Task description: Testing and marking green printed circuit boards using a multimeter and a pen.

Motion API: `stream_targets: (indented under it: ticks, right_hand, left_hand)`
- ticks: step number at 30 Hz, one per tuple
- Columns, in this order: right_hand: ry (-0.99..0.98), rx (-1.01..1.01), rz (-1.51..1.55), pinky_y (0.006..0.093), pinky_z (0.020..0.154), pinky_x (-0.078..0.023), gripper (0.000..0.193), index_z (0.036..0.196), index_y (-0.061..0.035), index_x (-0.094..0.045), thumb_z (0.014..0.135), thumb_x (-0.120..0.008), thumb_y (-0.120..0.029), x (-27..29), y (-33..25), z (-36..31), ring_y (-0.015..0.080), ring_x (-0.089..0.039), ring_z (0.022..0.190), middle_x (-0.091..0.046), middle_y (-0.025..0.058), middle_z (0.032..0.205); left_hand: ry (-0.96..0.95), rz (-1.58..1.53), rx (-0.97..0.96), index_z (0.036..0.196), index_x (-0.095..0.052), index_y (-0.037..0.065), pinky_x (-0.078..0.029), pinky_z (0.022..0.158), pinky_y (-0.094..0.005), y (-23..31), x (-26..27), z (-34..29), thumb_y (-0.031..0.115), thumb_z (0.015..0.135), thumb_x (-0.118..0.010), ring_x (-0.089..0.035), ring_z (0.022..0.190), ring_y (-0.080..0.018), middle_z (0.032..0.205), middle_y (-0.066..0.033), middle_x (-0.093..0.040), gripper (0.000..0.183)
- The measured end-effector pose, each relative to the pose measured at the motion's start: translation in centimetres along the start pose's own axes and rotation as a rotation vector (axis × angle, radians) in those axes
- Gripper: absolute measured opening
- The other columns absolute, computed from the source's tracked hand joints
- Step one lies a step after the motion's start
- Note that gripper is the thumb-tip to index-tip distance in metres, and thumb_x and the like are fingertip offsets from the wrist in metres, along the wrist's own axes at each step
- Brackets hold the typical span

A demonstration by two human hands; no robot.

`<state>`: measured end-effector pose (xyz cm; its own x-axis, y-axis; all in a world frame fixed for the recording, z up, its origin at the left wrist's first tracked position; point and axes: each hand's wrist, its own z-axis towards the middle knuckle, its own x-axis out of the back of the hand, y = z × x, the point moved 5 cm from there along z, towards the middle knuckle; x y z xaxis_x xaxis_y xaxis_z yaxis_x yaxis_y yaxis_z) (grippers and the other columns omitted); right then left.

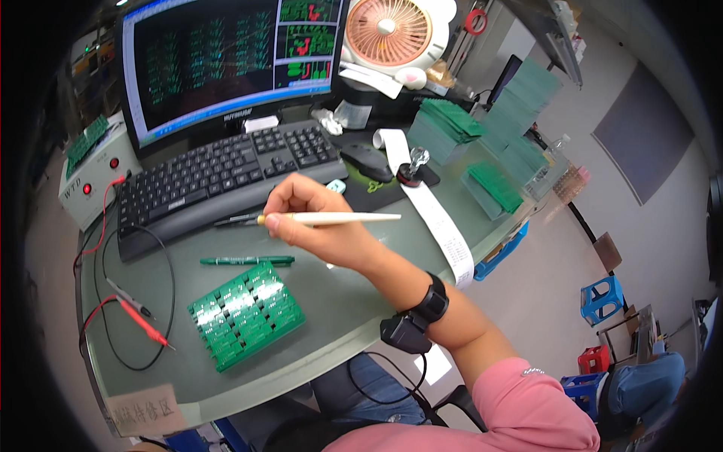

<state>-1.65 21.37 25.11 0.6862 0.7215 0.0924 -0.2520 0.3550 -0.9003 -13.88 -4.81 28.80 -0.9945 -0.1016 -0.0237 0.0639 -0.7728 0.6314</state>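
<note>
My right hand [320, 218] is raised over the desk in front of the keyboard [233, 169]. Its thumb and fingers pinch a slim white-handled brush [354, 218] near a gold-coloured collar, and the handle's tail points right. A thin dark part extends left of the fingertips; whether it belongs to the brush or lies behind it, I cannot tell. Below the hand, a green marker pen [245, 261] lies just beyond a stack of green circuit boards [248, 313]. Left of the boards rest a red test probe [143, 320] and a black test probe [126, 296]. My left hand is out of view.
A monitor [226, 68] stands behind the keyboard, with a pink-and-white fan [388, 34] beside it. A white box with red terminals [98, 177] sits at left. A mouse [367, 160], a handled stamp [413, 167], a paper strip [440, 226] and upright boards [493, 188] occupy the right.
</note>
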Motion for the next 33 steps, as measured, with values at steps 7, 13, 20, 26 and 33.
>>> stream_targets:
  ticks: [7, 13, 20, 26, 33]
  right_hand:
    - [-0.044, -0.027, -0.059, 0.0186, 0.062, -0.041, 0.016, 0.094, -0.004, -0.055, 0.091, -0.065, -0.016, 0.3, -0.1, -0.2, 0.0022, -0.051, 0.074, -0.058, -0.0015, 0.083]
    - [-0.013, 0.028, -0.033, 0.0204, 0.057, -0.04, 0.015, 0.087, -0.0033, -0.056, 0.088, -0.065, -0.015, -0.5, -0.1, 0.0, 0.0026, -0.049, 0.065, -0.056, -0.0022, 0.071]
    - [0.015, -0.013, -0.1, 0.0204, 0.057, -0.041, 0.017, 0.089, -0.0036, -0.057, 0.088, -0.067, -0.017, 0.1, 0.2, -0.3, 0.0028, -0.051, 0.066, -0.058, -0.0017, 0.074]
    - [0.01, -0.004, -0.162, 0.0201, 0.057, -0.042, 0.016, 0.09, -0.0033, -0.056, 0.089, -0.066, -0.017, 0.5, -0.1, -0.4, 0.0027, -0.052, 0.067, -0.058, -0.001, 0.075]
    - [-0.024, -0.039, -0.127, 0.0206, 0.056, -0.041, 0.017, 0.09, -0.0029, -0.056, 0.088, -0.066, -0.016, -0.6, 0.5, -0.1, 0.0028, -0.051, 0.065, -0.058, -0.0007, 0.074]
  left_hand:
    - [0.004, -0.014, 0.044, 0.107, -0.058, 0.013, -0.042, 0.094, -0.0446, 0.0, 0.2, -0.8, 0.034, 0.097, -0.051, -0.052, 0.099, -0.0229, 0.106, -0.0028, -0.054, 0.024]
    - [0.023, -0.011, 0.028, 0.106, -0.058, 0.013, -0.041, 0.094, -0.0449, 0.1, 0.2, -1.1, 0.034, 0.097, -0.051, -0.052, 0.099, -0.023, 0.106, -0.0028, -0.054, 0.024]
    - [0.084, 0.08, 0.066, 0.106, -0.058, 0.013, -0.041, 0.095, -0.0453, 2.6, 1.2, -2.9, 0.034, 0.097, -0.051, -0.052, 0.099, -0.0231, 0.106, -0.0029, -0.054, 0.025]
    - [0.141, 0.099, 0.051, 0.106, -0.058, 0.013, -0.041, 0.095, -0.0456, 3.4, 0.9, -3.8, 0.034, 0.097, -0.051, -0.052, 0.099, -0.0233, 0.106, -0.0029, -0.054, 0.025]
    - [0.175, 0.053, -0.01, 0.106, -0.058, 0.013, -0.041, 0.095, -0.0459, 2.7, 0.7, -4.1, 0.034, 0.097, -0.051, -0.052, 0.099, -0.0234, 0.106, -0.0029, -0.054, 0.025]
